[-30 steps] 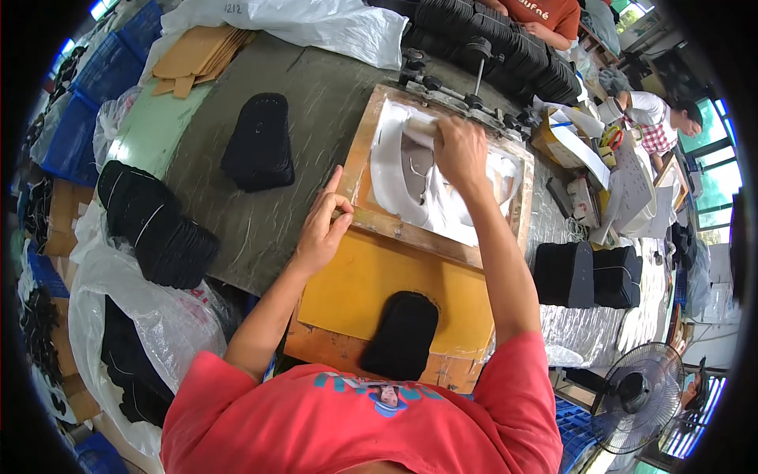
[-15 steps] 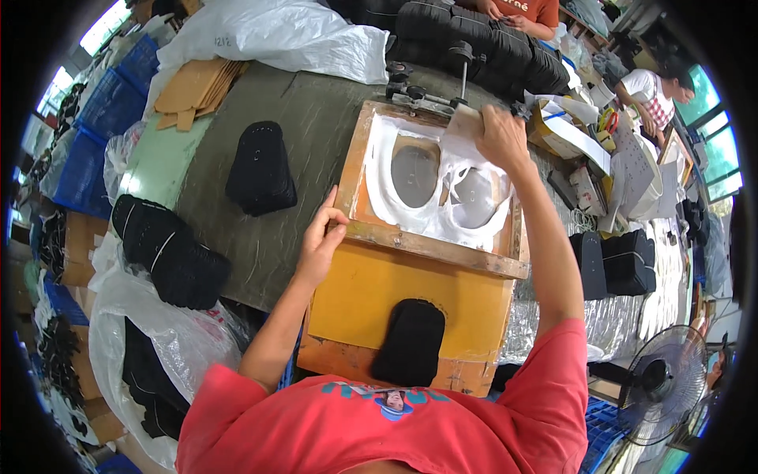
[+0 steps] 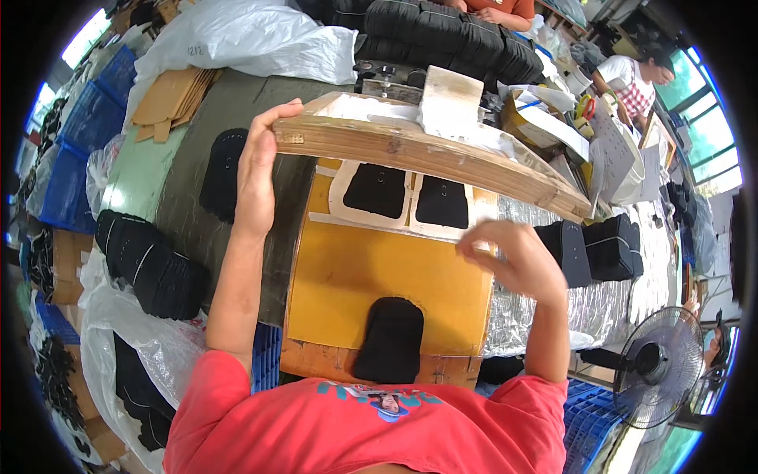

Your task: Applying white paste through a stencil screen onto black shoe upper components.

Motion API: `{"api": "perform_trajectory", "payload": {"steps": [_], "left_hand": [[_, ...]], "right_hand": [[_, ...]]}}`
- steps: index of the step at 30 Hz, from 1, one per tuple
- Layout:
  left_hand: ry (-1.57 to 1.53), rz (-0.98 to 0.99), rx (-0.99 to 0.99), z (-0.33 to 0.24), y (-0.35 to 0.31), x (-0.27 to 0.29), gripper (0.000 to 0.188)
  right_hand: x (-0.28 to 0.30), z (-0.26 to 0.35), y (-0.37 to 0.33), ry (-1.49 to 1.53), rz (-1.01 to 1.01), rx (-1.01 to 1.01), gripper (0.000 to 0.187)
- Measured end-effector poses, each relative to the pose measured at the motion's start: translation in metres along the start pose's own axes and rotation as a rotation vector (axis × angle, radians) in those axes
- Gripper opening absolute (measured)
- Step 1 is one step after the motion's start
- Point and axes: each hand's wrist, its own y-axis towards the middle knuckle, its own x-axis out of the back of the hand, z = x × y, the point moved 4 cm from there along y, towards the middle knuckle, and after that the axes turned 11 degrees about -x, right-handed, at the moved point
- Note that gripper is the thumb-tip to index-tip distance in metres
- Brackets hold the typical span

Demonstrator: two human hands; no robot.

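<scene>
My left hand grips the left end of a wooden screen-printing frame, whose near side is tilted up off the board. A squeegee coated with white paste stands inside the frame by itself. Below lies a yellow board with a pale template around two black fabric pieces, one on the left and one on the right. My right hand hovers, blurred, by the right piece's near edge; its finger state is unclear. A black pile of cut pieces sits at the board's near edge.
More black stacks lie left and right of the board. White plastic sacking and brown cardboard pieces are at the far left. A box of papers stands far right, a fan near right. Two people sit beyond.
The frame has swung up from flat, baring the template and black pieces. My right hand has let go of the squeegee and come nearer. My left hand has risen with the frame.
</scene>
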Motion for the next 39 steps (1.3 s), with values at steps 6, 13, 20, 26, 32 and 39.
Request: {"api": "perform_trajectory", "payload": {"steps": [6,13,20,26,32,39], "left_hand": [[-0.068,-0.131,0.396,0.087,-0.048,0.01,0.039],[0.393,0.488,0.262,0.118,-0.033,-0.091,0.032],[0.96,0.578,-0.091,0.124,-0.039,-0.104,0.035],[0.928,0.567,-0.084,0.12,-0.037,-0.109,0.028],[0.552,0.383,0.3,0.132,-0.041,-0.082,0.021],[0.182,0.149,0.211,0.101,-0.057,-0.024,0.022]], "right_hand": [[-0.032,-0.157,0.076,-0.222,-0.612,-0.119,0.029],[-0.043,-0.168,0.064,-0.031,-0.663,-0.336,0.036],[0.024,-0.122,-0.075,0.263,-0.836,-0.292,0.029],[0.11,-0.233,-0.179,0.436,-1.039,-0.465,0.029],[0.088,-0.272,-0.17,-0.044,-0.948,-0.637,0.032],[0.091,-0.238,-0.162,-0.332,-0.897,-0.795,0.039]]}}
